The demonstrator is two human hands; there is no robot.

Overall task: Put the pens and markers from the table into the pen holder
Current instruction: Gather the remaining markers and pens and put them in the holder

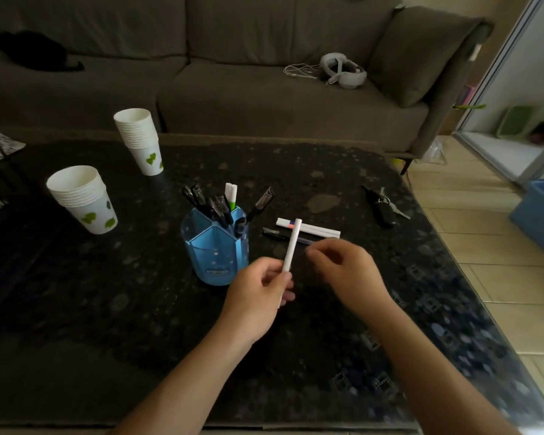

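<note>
Near table centre: translucent blue plastic pen holder (215, 249) stands upright on the dark speckled table (107, 302), already stocked with dark pens and two white markers.
Left hand (258, 296): fingers clamped on the lower end of a white cylindrical marker (292, 246).
Marker axis: near upright, top tilted slightly toward 1 o'clock, tip above the items on the table.
Holder from left hand: about 10 o'clock, just beside; left hand is the nearer one.
Right hand (346, 268): fingers curled together at the end of a dark slim pen (283, 235); I cannot tell whether it grips it.
Table remainder: dark pen and two long white markers (318, 230), lying side by side, long axes roughly 9-to-3, at 3 o'clock of the holder.
Judgement: next move likely swings the held marker toward 10 o'clock and drops it end-first into the holder.
</note>
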